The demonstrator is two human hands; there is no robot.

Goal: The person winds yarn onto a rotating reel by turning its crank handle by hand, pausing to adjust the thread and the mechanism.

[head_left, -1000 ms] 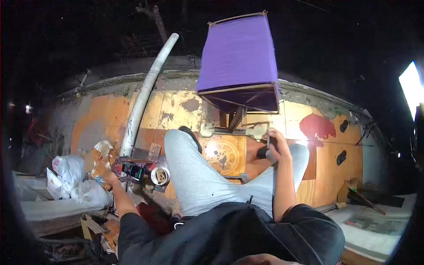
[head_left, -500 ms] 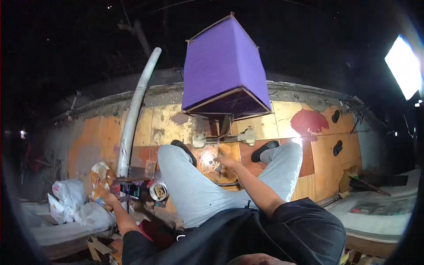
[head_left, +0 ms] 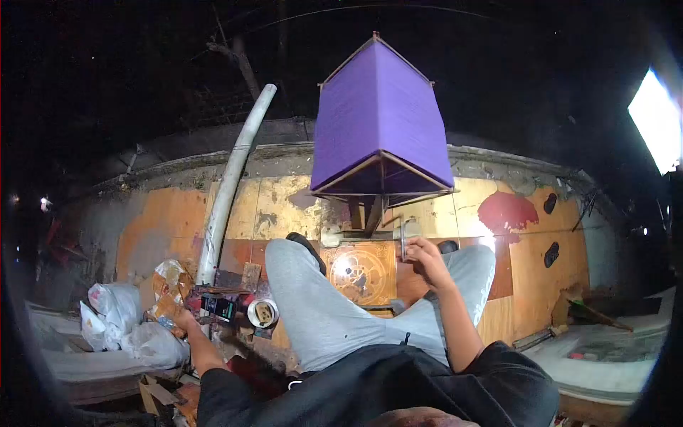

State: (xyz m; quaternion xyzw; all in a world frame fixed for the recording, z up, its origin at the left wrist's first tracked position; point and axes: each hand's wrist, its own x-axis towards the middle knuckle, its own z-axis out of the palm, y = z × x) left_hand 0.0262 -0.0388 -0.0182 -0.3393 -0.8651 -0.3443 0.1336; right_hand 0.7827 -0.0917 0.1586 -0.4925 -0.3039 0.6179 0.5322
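The right grip (head_left: 429, 265) has its fingers curled on a slim, straight rod (head_left: 403, 242). Beyond this grip and slightly to its left rises a boxy frame (head_left: 384, 117), thin sticks under taut, finely lined purple sides. Nearer on its left lies a glossy tile (head_left: 373, 255) with a round motif. Far left, the left grip (head_left: 183, 320) meets crumpled orange-and-white plastic (head_left: 171, 288); whether its fingers close, I cannot tell.
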